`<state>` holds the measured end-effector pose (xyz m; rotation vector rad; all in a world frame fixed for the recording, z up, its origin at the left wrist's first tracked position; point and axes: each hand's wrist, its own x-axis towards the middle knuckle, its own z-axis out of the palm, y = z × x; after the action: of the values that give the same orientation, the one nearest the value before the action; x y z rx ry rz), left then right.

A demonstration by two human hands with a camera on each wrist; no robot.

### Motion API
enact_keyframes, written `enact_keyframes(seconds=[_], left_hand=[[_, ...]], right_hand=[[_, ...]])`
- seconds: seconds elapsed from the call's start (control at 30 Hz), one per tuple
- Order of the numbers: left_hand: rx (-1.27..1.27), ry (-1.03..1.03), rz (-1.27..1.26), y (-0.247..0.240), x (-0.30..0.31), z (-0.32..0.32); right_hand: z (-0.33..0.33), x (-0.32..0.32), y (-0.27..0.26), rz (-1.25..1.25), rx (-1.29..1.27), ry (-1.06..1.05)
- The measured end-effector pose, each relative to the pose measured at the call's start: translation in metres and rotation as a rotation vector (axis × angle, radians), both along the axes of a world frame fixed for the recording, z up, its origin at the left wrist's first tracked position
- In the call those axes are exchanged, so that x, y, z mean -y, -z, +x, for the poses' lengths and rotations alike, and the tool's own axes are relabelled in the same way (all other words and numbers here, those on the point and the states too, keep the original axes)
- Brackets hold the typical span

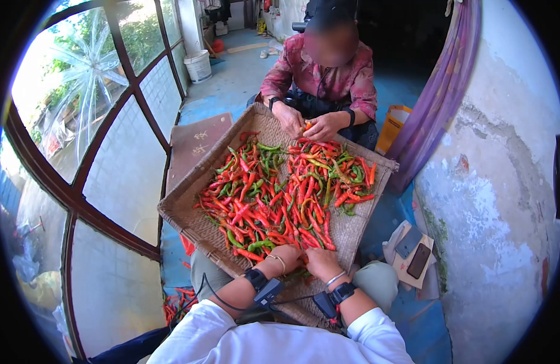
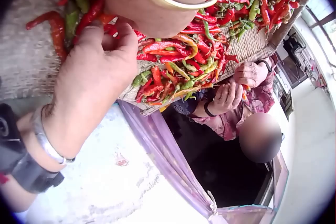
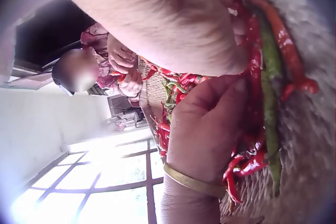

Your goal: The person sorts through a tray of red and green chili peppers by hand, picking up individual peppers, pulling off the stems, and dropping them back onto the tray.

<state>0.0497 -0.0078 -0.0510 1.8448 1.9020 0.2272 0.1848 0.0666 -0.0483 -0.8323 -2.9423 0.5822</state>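
A broad heap of red and green chili peppers lies in a square woven basket between two people. At its near edge my left hand, with a yellow bangle at the wrist, pinches a red chili pepper. Close beside it, my right hand has thumb and forefinger curled on a red chili pepper. In the right wrist view, my left hand bends its fingers by a long red pepper, with a green pepper alongside. The wrists and backs of the hands hide part of the held peppers.
Opposite, a person handles an orange-red pepper over the basket's far edge. More red peppers lie low at left. Two phones rest on paper at right, by the wall. A window frame stands at left.
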Motion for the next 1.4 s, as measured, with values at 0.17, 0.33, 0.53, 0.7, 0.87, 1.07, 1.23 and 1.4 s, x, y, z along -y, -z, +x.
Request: enact_keyframes(seconds=[0.17,0.33,0.53,0.7,0.87,1.07,1.23,1.4], left_hand=[[0.039,-0.018,0.139,0.008,0.0,-0.001],[0.142,0.006,0.333,0.004,0.001,0.001],[0.202,0.029,0.322,0.001,-0.001,0.0],[0.215,-0.055,0.448,-0.009,0.001,0.003],[0.624,-0.257,0.364,0.0,-0.001,0.002],[0.576,-0.224,0.336,-0.004,0.001,0.004],[0.463,-0.184,0.334,-0.008,0.0,0.003],[0.299,-0.275,0.324,-0.005,0.003,0.002]], right_hand=[[0.0,-0.001,-0.002,-0.016,0.072,-0.019],[-0.003,-0.011,0.009,-0.429,-0.225,0.203],[0.011,-0.029,-0.028,-1.421,-0.392,0.298],[0.018,-0.042,-0.032,-1.648,-0.691,0.392],[0.01,-0.038,-0.025,-1.43,-0.736,0.422],[0.006,-0.031,-0.032,-1.467,-0.586,0.256],[0.012,-0.036,-0.025,-1.405,-0.725,0.404],[0.026,-0.075,-0.024,-1.39,-0.994,0.733]])
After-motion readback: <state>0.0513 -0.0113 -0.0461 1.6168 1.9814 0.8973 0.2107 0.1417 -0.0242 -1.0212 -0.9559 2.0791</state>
